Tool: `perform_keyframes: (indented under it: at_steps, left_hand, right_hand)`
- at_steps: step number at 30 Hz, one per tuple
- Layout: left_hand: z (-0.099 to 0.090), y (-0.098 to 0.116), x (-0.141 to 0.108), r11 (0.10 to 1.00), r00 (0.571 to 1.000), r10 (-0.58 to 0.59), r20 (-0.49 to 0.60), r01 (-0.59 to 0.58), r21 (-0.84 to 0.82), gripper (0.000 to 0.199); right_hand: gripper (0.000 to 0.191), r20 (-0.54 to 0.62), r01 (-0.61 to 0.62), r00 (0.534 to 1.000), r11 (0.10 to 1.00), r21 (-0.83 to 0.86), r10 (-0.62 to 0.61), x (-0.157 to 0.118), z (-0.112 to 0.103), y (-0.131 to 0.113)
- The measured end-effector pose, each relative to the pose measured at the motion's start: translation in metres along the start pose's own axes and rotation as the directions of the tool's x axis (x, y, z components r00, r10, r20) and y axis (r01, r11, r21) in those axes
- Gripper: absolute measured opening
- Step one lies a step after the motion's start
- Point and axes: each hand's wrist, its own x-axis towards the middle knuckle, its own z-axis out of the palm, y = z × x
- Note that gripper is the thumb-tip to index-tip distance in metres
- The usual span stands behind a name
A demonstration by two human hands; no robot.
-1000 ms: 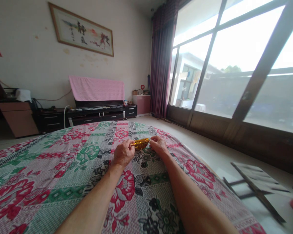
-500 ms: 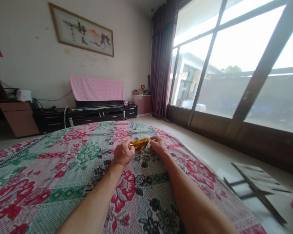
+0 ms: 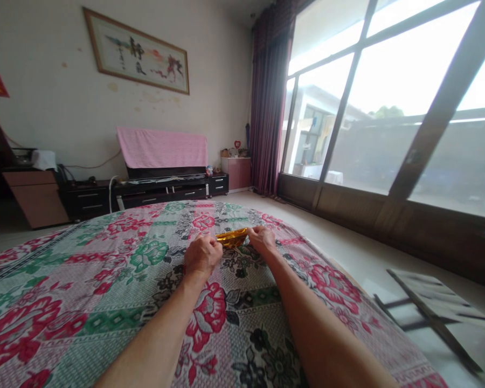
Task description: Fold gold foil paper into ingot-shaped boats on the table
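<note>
A folded piece of shiny gold foil paper [image 3: 231,237] is stretched between my two hands, just above the flowered cloth [image 3: 145,291] on the round table. My left hand [image 3: 203,255] is closed, thumb and fingers pinching the left end of the foil. At the other end my right hand [image 3: 262,240] pinches the foil's upper right corner between thumb and fingertips. The foil sags slightly along its lower edge. Parts of both ends are covered by my fingers.
Beyond the table stands a low black TV cabinet [image 3: 165,189] with a pink cloth [image 3: 161,147] draped over the screen. A folding stool [image 3: 440,296] is on the floor at the right, near the large window [image 3: 375,108]. A dark red curtain [image 3: 269,113] hangs by the window.
My right hand's fingers have closed in on the foil's right corner. The foil looks narrower and more drawn out. The view has shifted a little; my left hand keeps its hold.
</note>
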Motion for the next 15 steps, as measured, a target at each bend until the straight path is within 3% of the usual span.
perform_keyframes:
  at_steps: [15]
  left_hand:
    - [-0.0040,0.0012,0.0015,0.999,0.997,0.023,0.070,-0.020,-0.040,0.023]
  right_hand:
    - [0.028,0.011,-0.007,1.000,1.000,0.020,0.007,0.0038,0.0033,0.0056]
